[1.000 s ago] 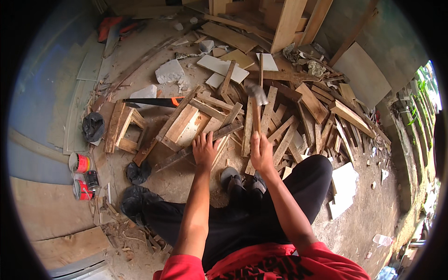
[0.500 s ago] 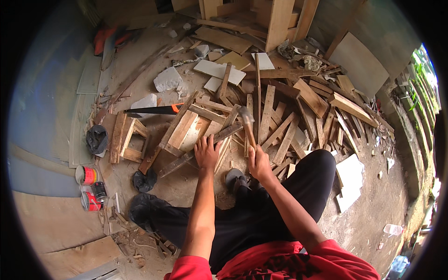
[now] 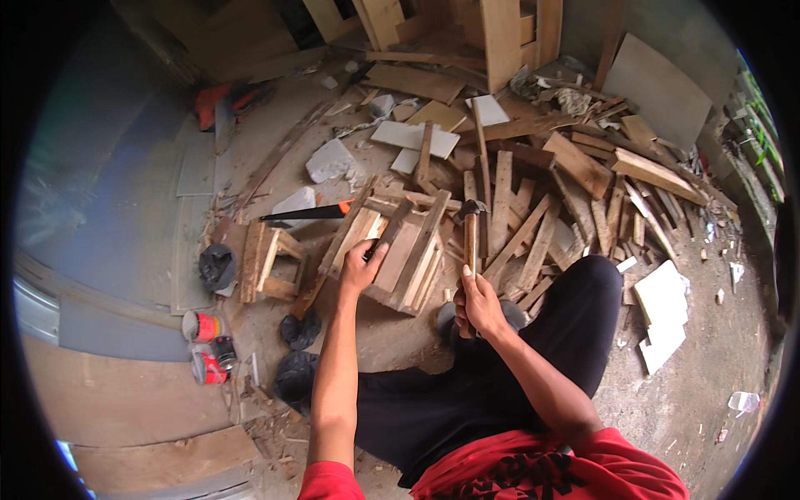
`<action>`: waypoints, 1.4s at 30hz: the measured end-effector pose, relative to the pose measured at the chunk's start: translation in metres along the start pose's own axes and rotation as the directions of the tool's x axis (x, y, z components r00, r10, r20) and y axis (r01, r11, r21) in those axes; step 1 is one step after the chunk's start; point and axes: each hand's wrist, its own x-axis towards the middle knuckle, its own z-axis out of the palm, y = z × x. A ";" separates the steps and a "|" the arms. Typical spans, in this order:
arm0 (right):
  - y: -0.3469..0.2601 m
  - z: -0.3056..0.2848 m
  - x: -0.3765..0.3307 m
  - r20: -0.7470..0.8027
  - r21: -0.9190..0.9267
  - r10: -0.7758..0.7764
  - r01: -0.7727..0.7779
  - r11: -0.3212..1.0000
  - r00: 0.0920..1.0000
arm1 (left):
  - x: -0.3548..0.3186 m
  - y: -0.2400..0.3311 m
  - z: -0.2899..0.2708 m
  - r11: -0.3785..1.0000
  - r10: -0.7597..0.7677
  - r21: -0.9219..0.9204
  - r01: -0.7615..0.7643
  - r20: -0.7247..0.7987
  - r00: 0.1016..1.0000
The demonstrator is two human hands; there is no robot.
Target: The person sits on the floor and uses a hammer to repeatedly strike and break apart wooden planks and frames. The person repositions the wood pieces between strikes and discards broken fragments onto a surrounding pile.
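Note:
My left hand (image 3: pixel 360 267) is closed round a dark wooden slat (image 3: pixel 393 240) on its near left side. That slat lies slanted over a small wooden frame (image 3: pixel 432 242) of nailed strips; whether it is fastened there I cannot tell. In my right hand (image 3: pixel 481 302) is a hammer (image 3: pixel 471 242), gripped low on its wooden handle. The hammer stands roughly upright in view with its metal head at the far end, just right of the frame. A handsaw (image 3: pixel 310 212) with an orange-and-black handle lies beyond the frame to the left.
Left of the frame sits a smaller wooden piece (image 3: pixel 271 260), near black plastic bags (image 3: pixel 300 330) and red cans (image 3: pixel 202 327). Scrap wood (image 3: pixel 533 242) is heaped to the right and beyond. White board pieces (image 3: pixel 662 312) lie by my right knee.
The slat under my left hand has swung from lying across the frame to pointing more away from me, and my fingers now wrap it. The hammer has come right, with its head straighter.

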 end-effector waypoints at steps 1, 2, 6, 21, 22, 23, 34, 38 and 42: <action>0.004 0.003 -0.003 0.038 0.068 0.010 -0.013 0.998 0.999 | -0.001 0.002 -0.010 0.999 -0.013 -0.039 0.012 -0.007 1.000; 0.006 0.010 -0.008 0.104 0.028 0.054 -0.057 0.998 0.993 | -0.011 0.003 -0.031 0.994 -0.105 -0.024 0.105 -0.004 0.994; -0.007 0.023 -0.021 0.396 -0.071 0.280 -0.275 0.959 0.874 | -0.050 -0.010 -0.087 0.937 -0.287 -0.190 0.293 0.057 0.956; -0.050 -0.013 -0.043 0.682 -0.235 0.529 -0.534 0.812 0.505 | -0.031 0.100 -0.139 0.931 -0.363 0.177 0.318 0.517 0.775; -0.052 -0.015 -0.045 0.686 -0.238 0.540 -0.551 0.800 0.488 | -0.026 0.113 -0.141 0.917 -0.385 0.135 0.376 0.552 0.740; -0.051 -0.015 -0.046 0.716 -0.231 0.530 -0.561 0.795 0.455 | -0.025 0.121 -0.149 0.921 -0.384 0.181 0.345 0.570 0.727; -0.062 -0.010 -0.059 0.781 -0.288 0.522 -0.544 0.788 0.342 | -0.025 0.168 -0.202 0.892 -0.451 0.284 0.352 0.619 0.643; -0.051 -0.008 -0.053 0.804 -0.256 0.515 -0.609 0.750 0.297 | -0.030 0.167 -0.210 0.889 -0.457 0.312 0.334 0.630 0.628; -0.045 -0.006 -0.058 0.836 -0.181 0.467 -0.656 0.732 0.290 | -0.037 0.165 -0.207 0.916 -0.400 0.238 0.323 0.602 0.691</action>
